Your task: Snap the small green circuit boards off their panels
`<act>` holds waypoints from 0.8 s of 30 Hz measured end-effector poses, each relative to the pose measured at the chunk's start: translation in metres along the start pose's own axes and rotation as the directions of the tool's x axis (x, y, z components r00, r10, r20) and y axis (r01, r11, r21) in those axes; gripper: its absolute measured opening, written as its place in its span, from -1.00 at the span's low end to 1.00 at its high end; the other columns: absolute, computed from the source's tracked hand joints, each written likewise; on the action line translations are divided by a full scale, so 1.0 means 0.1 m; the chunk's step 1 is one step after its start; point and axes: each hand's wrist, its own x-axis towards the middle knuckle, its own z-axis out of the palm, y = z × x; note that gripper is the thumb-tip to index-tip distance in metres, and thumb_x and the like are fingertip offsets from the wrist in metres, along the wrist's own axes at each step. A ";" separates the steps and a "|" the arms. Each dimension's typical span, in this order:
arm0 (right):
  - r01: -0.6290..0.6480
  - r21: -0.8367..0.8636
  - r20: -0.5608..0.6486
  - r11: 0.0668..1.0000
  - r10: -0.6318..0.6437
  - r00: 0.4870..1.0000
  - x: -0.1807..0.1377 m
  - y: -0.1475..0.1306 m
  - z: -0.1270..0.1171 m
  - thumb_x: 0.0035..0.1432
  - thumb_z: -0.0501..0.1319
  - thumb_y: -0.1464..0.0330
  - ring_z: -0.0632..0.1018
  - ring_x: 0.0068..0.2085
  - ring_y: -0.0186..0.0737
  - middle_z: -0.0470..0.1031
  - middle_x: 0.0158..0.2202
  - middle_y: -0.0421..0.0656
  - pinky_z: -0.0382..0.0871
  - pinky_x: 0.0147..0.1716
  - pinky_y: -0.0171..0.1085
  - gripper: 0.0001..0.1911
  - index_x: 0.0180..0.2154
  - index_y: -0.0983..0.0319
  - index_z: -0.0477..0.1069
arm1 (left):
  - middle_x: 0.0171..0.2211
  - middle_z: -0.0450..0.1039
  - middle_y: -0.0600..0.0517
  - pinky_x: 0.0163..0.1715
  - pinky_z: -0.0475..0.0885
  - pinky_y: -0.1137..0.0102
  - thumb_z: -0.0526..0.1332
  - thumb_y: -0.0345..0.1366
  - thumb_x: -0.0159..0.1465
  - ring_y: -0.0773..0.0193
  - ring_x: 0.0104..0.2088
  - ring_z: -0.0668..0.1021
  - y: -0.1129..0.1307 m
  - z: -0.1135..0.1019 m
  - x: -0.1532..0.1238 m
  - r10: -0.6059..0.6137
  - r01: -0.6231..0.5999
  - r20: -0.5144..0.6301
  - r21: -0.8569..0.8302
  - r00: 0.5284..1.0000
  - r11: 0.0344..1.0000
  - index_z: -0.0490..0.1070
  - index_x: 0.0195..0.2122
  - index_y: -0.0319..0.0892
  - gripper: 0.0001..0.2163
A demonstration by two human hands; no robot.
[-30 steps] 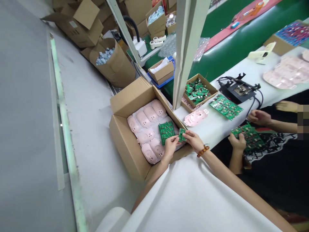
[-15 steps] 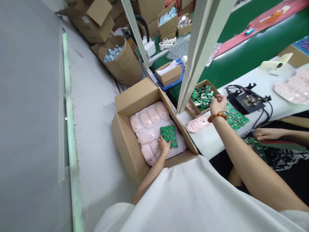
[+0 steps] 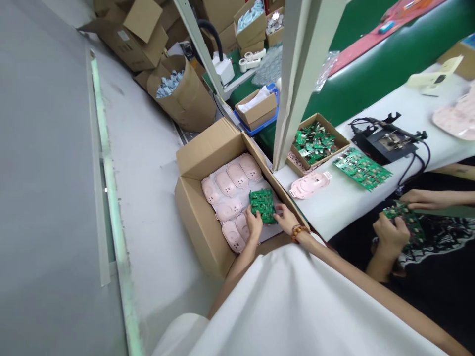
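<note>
Inside an open cardboard box (image 3: 196, 217), pink plastic housings (image 3: 228, 185) lie in rows on a pale sheet. A green circuit board panel (image 3: 263, 205) rests on top of them at the box's near right. My left hand (image 3: 254, 222) grips the panel's lower edge with its fingertips. My right hand (image 3: 285, 220), wearing a beaded bracelet, presses its fingers against the panel's right edge. Those fingers partly hide the corner of the panel.
A co-worker's hands (image 3: 397, 225) hold another green board at the right. On the white-covered table stand a box tray of small green boards (image 3: 315, 143), a loose board panel (image 3: 361, 168), a pink housing (image 3: 309, 184) and a black soldering station (image 3: 386, 146). A pale upright post (image 3: 293, 84) rises beside the box.
My right hand has moved back from the tray of small boards to the panel in the box. My left hand stays on the panel.
</note>
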 end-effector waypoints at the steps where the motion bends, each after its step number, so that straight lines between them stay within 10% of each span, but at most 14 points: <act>1: -0.010 -0.007 -0.015 1.000 0.010 1.000 0.02 0.01 0.00 0.00 0.26 0.37 0.60 -0.35 -0.16 0.63 -0.19 -0.07 0.51 -0.25 -0.16 -0.75 -0.20 0.15 0.45 | 0.16 0.46 -0.26 0.27 0.34 0.11 0.18 -0.42 0.31 -0.01 0.24 0.48 0.00 -0.02 -0.01 -0.003 0.003 0.000 -0.028 1.000 1.000 0.35 0.19 -0.18 -0.60; 12: 0.137 0.002 -0.047 0.991 -0.136 0.990 -0.06 -0.29 -0.30 0.18 0.17 0.00 0.47 -0.37 -0.13 0.50 -0.41 -0.14 0.37 -0.30 -0.18 -0.65 -0.34 0.16 0.42 | -0.05 0.60 -0.03 0.06 0.51 0.21 0.30 -0.34 0.21 0.16 -0.05 0.63 0.08 -0.48 -0.51 0.097 0.002 0.256 -0.361 0.962 0.933 0.31 0.12 -0.06 -0.56; 20: 0.161 0.073 0.106 0.984 -0.168 0.980 -0.37 -0.52 -0.57 0.06 0.18 0.14 0.31 -0.53 -0.30 0.25 -0.63 -0.29 0.19 -0.49 -0.31 -0.68 -0.59 0.16 0.22 | -0.15 0.64 -0.07 0.00 0.57 0.21 0.35 0.07 0.24 0.11 -0.09 0.65 0.39 -0.75 -0.55 0.173 0.004 0.384 -0.420 0.907 0.908 0.48 -0.03 -0.13 -0.57; 24: 0.186 0.096 0.108 0.978 -0.196 0.975 -0.45 -0.60 -0.68 0.08 0.14 0.15 0.33 -0.51 -0.31 0.29 -0.61 -0.27 0.22 -0.46 -0.30 -0.65 -0.63 0.18 0.25 | -0.17 0.63 -0.03 -0.37 0.63 0.32 0.34 0.09 0.23 0.18 -0.27 0.65 0.55 -0.82 -0.58 0.166 0.044 0.459 -0.412 0.873 0.910 0.50 -0.02 -0.12 -0.56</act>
